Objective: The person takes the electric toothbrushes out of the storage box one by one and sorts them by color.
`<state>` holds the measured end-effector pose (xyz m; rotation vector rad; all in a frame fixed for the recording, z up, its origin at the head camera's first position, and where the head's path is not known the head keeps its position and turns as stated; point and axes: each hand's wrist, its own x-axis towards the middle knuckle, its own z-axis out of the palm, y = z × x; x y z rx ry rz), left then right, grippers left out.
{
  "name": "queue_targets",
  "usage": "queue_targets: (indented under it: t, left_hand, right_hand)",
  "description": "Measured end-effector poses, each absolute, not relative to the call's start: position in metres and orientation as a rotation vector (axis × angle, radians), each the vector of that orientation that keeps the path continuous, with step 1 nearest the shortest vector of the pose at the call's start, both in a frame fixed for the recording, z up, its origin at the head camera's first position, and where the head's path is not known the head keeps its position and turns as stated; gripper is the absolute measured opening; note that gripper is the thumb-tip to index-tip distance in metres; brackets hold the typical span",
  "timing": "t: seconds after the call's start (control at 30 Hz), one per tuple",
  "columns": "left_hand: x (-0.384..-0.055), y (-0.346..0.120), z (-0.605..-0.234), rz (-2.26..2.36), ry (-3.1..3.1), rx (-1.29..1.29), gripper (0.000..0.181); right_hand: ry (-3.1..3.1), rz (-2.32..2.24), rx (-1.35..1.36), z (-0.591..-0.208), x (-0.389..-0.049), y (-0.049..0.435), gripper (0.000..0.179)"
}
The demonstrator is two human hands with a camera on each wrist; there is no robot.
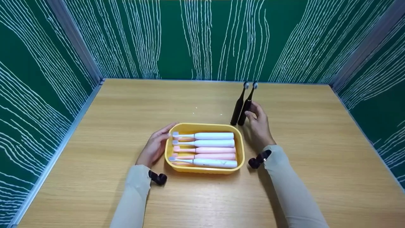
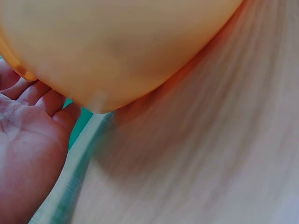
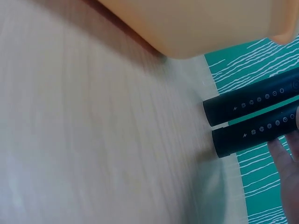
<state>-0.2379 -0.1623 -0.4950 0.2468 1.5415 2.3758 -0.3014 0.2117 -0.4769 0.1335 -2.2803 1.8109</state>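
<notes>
My left hand (image 1: 155, 146) rests against the left side of a yellow plastic basket (image 1: 205, 170), its fingers touching the outside near the back corner. In the basket lie several electric toothbrushes, heads to the left: white ones like this white toothbrush (image 1: 215, 136) and pink ones like this pink toothbrush (image 1: 215, 150). Beyond the basket's back right corner, two black electric toothbrushes stand upright side by side. My right hand (image 1: 260, 125) pinches the handle of the right black toothbrush (image 1: 244, 115). Left of it, the other black toothbrush (image 1: 237, 110) stands outside my grip.
The basket stands on a wooden table (image 1: 202, 202). Green walls (image 1: 172, 41) with white wavy lines enclose the table at the back and both sides. A few tiny white specks lie on the wood behind the basket.
</notes>
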Motion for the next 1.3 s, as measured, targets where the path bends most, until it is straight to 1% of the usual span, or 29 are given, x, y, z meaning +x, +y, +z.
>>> queue_targets:
  t: [0.27,0.5,0.87,1.3]
  left_hand:
    - [-0.238,-0.162,-0.496,2.380,1.549,0.233,0.052]
    - [-0.237,-0.162,-0.496,2.370,1.549,0.244,0.053]
    - [-0.237,-0.162,-0.497,2.376,1.543,0.231,0.052]
    - [-0.238,-0.161,-0.494,2.394,1.550,0.185,0.050]
  right_hand:
    - [-2.328,1.817,0.119,-0.475,-0.298,0.213,0.038]
    - [-2.279,1.814,0.158,-0.458,-0.288,0.206,0.041]
    - [-2.298,1.733,0.176,-0.484,-0.296,0.219,0.045]
    - [-2.263,1.805,0.076,-0.473,-0.287,0.230,0.053]
